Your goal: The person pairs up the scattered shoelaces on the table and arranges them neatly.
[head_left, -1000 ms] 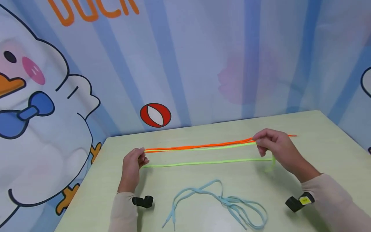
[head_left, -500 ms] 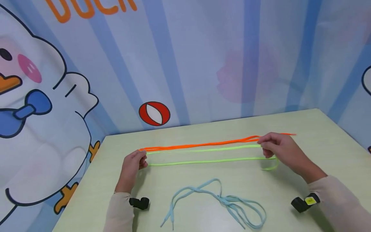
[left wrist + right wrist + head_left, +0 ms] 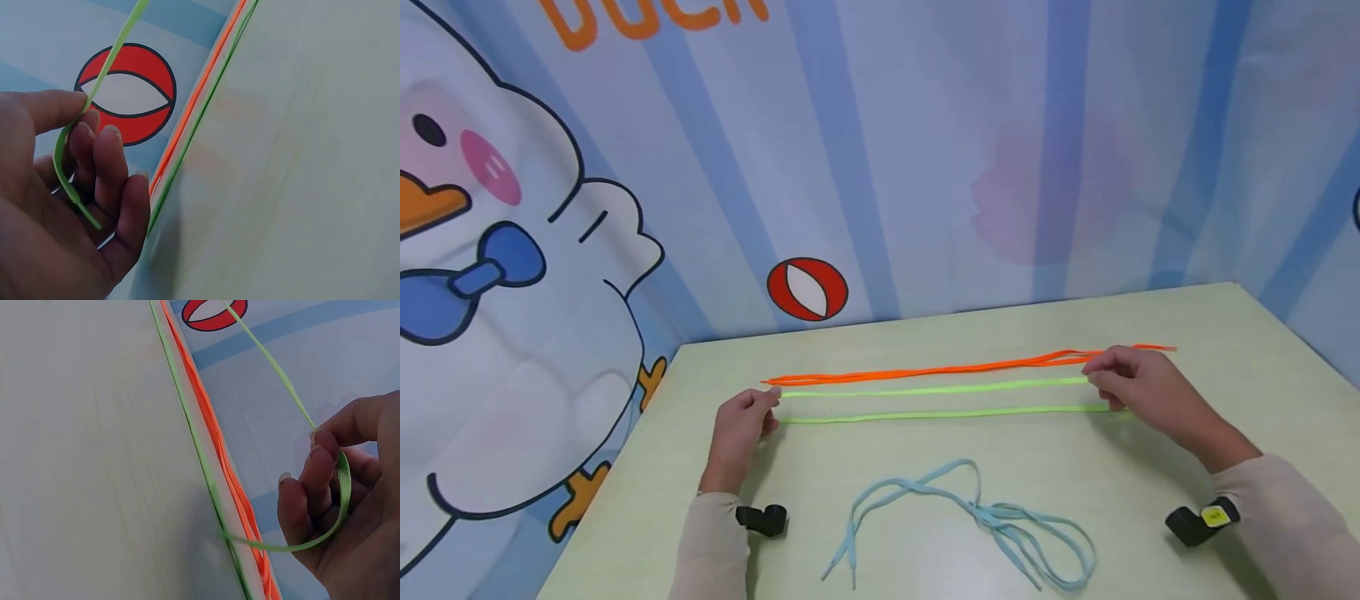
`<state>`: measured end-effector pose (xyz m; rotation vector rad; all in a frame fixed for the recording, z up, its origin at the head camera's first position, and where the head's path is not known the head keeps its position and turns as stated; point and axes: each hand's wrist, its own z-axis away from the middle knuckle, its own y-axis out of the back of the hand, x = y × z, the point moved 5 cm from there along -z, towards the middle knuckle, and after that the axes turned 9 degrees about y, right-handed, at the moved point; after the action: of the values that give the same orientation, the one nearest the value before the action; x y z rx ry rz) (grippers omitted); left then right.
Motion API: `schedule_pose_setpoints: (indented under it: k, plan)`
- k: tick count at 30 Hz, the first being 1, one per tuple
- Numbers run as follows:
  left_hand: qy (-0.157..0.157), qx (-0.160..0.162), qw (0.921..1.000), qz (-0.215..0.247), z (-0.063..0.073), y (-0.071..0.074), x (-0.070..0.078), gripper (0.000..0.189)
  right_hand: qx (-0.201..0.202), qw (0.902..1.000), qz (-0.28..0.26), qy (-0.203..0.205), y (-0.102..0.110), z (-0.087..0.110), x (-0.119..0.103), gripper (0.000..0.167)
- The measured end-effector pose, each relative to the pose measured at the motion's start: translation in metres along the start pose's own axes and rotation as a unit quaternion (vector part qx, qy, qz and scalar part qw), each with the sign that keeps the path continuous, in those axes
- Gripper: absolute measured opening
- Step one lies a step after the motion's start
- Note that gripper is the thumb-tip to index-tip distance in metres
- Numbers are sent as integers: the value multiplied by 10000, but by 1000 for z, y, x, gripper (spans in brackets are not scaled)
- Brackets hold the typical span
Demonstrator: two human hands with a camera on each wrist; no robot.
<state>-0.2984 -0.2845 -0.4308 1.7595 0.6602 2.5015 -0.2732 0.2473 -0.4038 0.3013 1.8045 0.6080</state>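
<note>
A bright green shoelace (image 3: 932, 389) is stretched between my two hands above the table. My left hand (image 3: 741, 433) pinches it between thumb and index finger, and a short end hangs over the palm in the left wrist view. The right hand (image 3: 1138, 392) pinches the other side, where the lace loops back below the fingers (image 3: 320, 465). A second green strand (image 3: 940, 414) runs straight along the table below the stretched one. Just beyond, an orange shoelace (image 3: 910, 375) lies lengthwise in parallel strands. A light blue shoelace (image 3: 992, 517) lies loosely looped nearer to me.
The pale table (image 3: 865, 467) ends at a printed cloth backdrop (image 3: 925, 167) with a cartoon duck on the left. Black wrist cameras are strapped to both sleeves.
Both hands have shifted slightly towards me relative to the orange shoelace, whose left end now shows. The taut green strand stands apart from the orange. The green tail below the right hand has gone from the head view.
</note>
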Motion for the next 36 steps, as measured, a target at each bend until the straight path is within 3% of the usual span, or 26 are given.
schedule_pose_setpoints:
  k: [7,14,23,36]
  plan:
    - [6,213,9997,-155,-3,8,-3,38,54,9998,178,30,6,-3,1,27]
    - [131,222,9994,-222,-7,7,-10,31,-52,9975,651,-278,8,-6,6,25]
    - [29,363,9990,-268,-4,6,-4,27,-174,9950,881,-431,7,-6,11,26]
    - [12,202,9996,-214,-3,5,-9,26,-299,9903,1289,-427,4,-3,19,24]
